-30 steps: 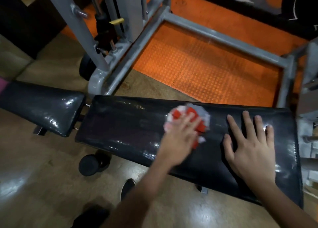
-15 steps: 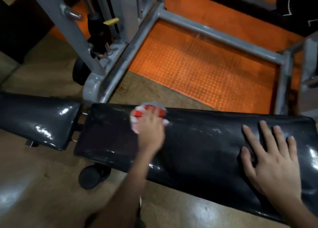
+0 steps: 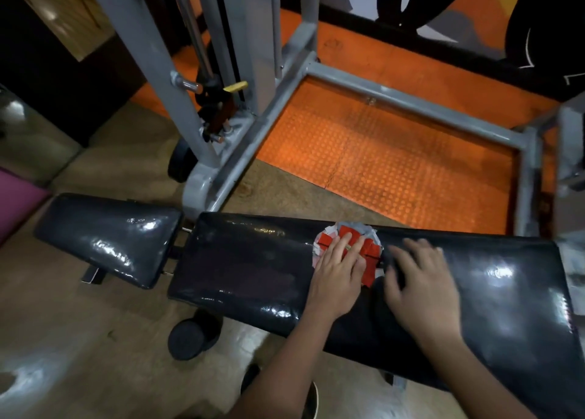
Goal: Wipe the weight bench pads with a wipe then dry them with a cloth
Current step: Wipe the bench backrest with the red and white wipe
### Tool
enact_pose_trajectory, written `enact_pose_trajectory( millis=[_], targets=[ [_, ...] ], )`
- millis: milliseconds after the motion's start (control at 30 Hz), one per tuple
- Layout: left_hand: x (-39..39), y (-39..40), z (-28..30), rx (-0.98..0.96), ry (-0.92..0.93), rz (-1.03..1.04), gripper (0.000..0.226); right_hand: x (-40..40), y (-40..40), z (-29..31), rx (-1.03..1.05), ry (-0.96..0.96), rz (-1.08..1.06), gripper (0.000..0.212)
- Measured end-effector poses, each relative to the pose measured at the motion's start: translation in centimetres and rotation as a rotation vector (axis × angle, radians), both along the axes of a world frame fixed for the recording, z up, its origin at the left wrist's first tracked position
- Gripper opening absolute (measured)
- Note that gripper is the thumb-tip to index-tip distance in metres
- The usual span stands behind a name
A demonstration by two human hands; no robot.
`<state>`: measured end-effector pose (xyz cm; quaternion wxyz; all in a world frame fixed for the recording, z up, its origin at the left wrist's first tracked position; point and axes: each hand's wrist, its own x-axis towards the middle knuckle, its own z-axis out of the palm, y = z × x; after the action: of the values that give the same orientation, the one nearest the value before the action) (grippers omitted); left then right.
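A long black glossy bench pad [image 3: 253,266] runs across the lower frame, with a shorter black pad [image 3: 107,238] to its left across a small gap. My left hand [image 3: 340,273] presses flat on a red and white checked cloth [image 3: 370,254] near the long pad's far edge, around its middle. My right hand [image 3: 421,289] lies on the pad just right of the cloth, fingers spread, slightly blurred, holding nothing.
A grey steel rack frame [image 3: 395,97] stands behind the bench over an orange studded floor mat [image 3: 389,168]. A black round foot [image 3: 190,339] sits under the bench's near side. A pink object [image 3: 15,203] shows at the left edge. My shoe [image 3: 311,399] is below.
My left hand slid the cloth left along the long pad, then back right to its middle. My right hand shifted left and now sits beside the cloth.
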<state>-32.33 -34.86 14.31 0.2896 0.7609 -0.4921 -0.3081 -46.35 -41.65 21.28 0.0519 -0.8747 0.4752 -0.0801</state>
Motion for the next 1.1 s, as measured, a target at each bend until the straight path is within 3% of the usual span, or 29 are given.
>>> enact_pose_trajectory(
  millis=[167, 367, 700, 900, 1100],
  targets=[
    [0.9, -0.1, -1.3, -0.047, -0.053, 0.097, 0.056, 4.1, 0.1, -2.9, 0.043, 0.101, 0.035, 0.062],
    [0.9, -0.6, -2.4, -0.102, -0.142, 0.175, 0.048, 4.3, 0.0, -5.7, -0.004, 0.237, 0.040, 0.060],
    [2.1, -2.2, -3.0, -0.166, -0.093, 0.166, 0.042, 4.5, -0.1, -5.2, 0.013, 0.250, 0.030, 0.059],
    [2.8, -1.9, -3.1, -0.128, -0.157, 0.085, 0.055, 4.5, -0.1, -5.3, -0.004, 0.240, 0.024, 0.060],
    [10.0, -1.0, -7.7, -0.065, -0.195, 0.088, 0.050, 4.6, -0.1, -6.0, -0.034, 0.256, 0.008, 0.058]
  ],
)
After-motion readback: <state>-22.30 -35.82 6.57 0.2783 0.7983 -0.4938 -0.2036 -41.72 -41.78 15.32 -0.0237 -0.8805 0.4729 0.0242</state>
